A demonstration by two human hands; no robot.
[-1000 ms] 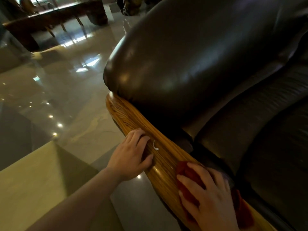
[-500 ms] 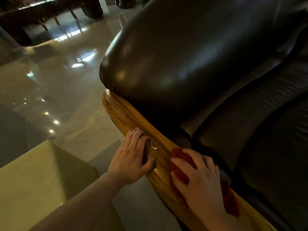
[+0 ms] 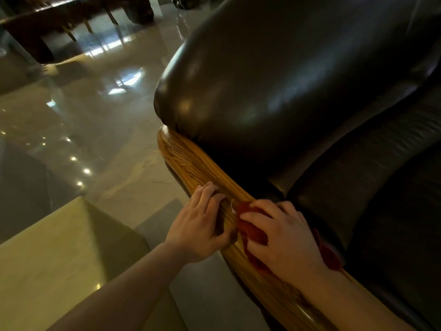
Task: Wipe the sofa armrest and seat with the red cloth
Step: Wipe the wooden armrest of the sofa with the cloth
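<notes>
A polished wooden armrest [image 3: 191, 168] runs diagonally from the centre to the lower right, under a dark leather sofa cushion [image 3: 274, 80]. The dark leather seat [image 3: 381, 199] lies to its right. My right hand [image 3: 284, 237] lies flat on the red cloth [image 3: 253, 229], pressing it against the armrest; most of the cloth is hidden under my palm. My left hand [image 3: 200, 225] rests on the armrest's outer edge just left of the cloth, fingers spread, holding nothing. A small white mark [image 3: 232, 206] on the wood touches the cloth's front edge.
A glossy tiled floor [image 3: 95, 115] spreads to the left with ceiling-light reflections. A pale low block or table corner [image 3: 59, 247] sits at the lower left, close to the armrest. Dark wooden furniture [image 3: 59, 17] stands at the far top left.
My right hand has slid the red cloth forward along the armrest, up to the white mark and close beside my left hand. The left hand has stayed in place.
</notes>
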